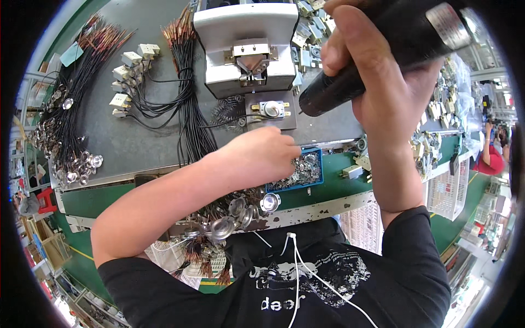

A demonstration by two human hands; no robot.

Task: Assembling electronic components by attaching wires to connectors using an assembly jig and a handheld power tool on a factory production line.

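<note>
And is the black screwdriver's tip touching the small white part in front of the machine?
Apart. The head view shows a clear gap between the tip of the black screwdriver and the right side of the white part.

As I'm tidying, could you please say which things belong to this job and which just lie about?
Seemingly used: black tool, in right hand; white part, on grey block; blue tray, near left hand.
Seemingly idle: left cable bundle; white crate.

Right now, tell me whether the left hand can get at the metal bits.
Likely yes: the left hand appears right at the blue tray, and nothing else seems to cover the metal bits.
</note>
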